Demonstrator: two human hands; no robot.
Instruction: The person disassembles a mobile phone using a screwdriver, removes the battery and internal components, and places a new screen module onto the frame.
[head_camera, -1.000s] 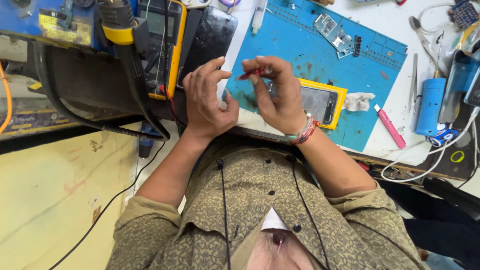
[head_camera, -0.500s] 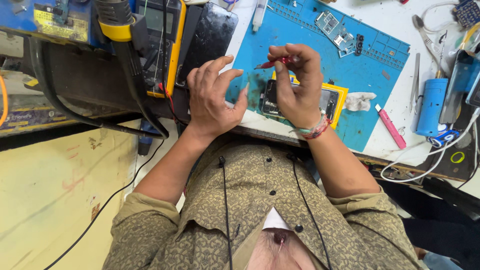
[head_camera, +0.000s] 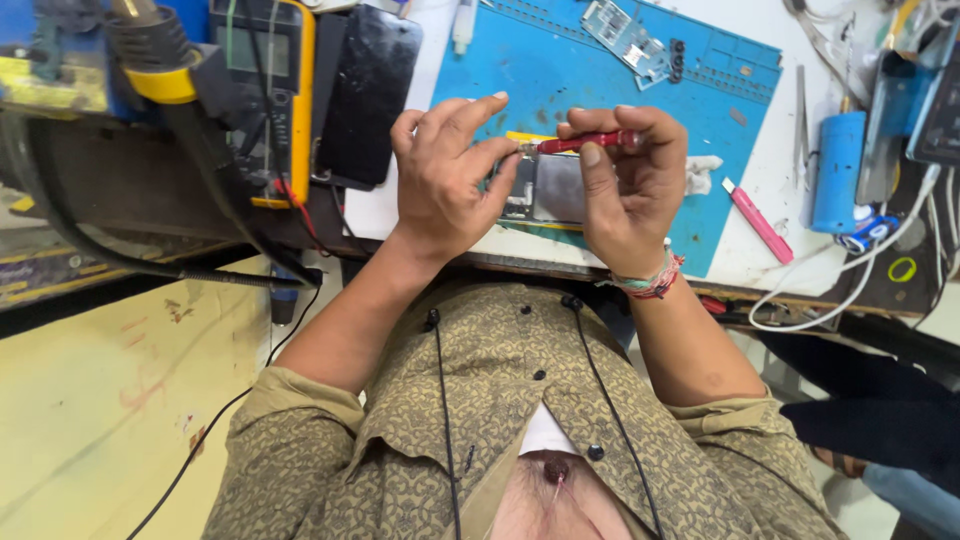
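Since the earlier frames you have lifted both hands off the opened phone, and the red screwdriver (head_camera: 585, 143) now lies level between them instead of pointing down at the work. Your right hand (head_camera: 625, 190) is closed around the red handle, thumb pressed on the near side and fingers curled over the top, so the tool's long axis runs across the view from right to left. Its metal tip ends just at your left hand (head_camera: 450, 175), whose thumb and forefinger are pinched together at that tip; whether they grip something tiny there or only the tip itself cannot be told. The other left fingers are spread loosely upward. Directly under and behind your hands lies the phone (head_camera: 545, 190), back off, resting in a yellow frame on the blue mat (head_camera: 560, 70), its long axis also running left to right and its left end partly covered by your left hand. Your right hand holds the tool, but your left sits nearer the phone's exposed end. A yellow meter (head_camera: 265, 90) stands well off to the left, a pink tool (head_camera: 757, 220) lies near the mat's right edge.
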